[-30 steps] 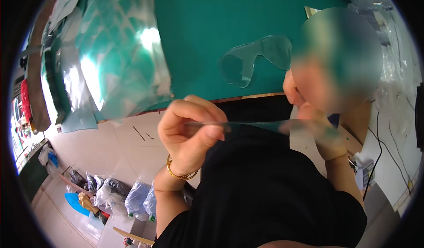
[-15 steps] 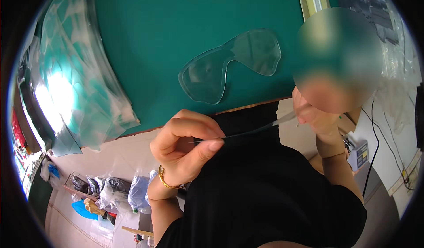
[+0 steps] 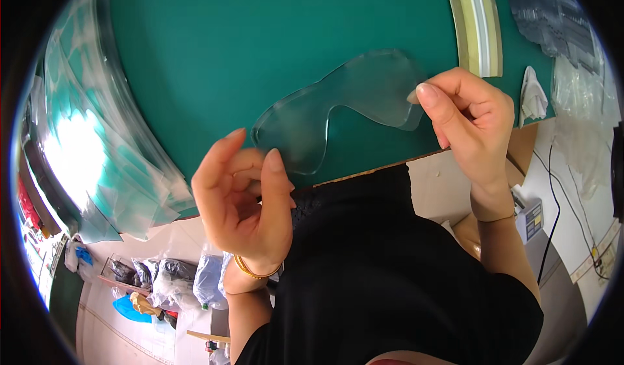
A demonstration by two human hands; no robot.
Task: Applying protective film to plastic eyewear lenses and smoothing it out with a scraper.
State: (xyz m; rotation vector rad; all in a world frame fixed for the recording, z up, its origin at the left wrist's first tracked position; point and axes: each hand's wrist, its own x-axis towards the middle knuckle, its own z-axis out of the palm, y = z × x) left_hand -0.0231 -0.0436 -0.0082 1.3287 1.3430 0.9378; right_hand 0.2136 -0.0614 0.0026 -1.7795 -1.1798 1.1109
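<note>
A clear, goggle-shaped plastic lens lies along the near part of the green tabletop, curved notch toward me. Its outline looks doubled at the right end, as if one lens rests over another; I cannot tell for certain. Beside the lens's left end, my left hand has its thumb and index finger apart, with nothing visible between them. My right hand pinches the right end of the lens between thumb and fingertips. A gold bracelet circles my left wrist.
Stacked clear plastic sheets cover the table's left side. At the far right are a striped yellowish strip, a white cloth and clear plastic bags. Bagged items sit below left; a grey keypad device stands at right.
Both hands have moved forward from in front of my body to over the table. The thin clear lens they held is now down at the other lens, and my left fingers have parted.
</note>
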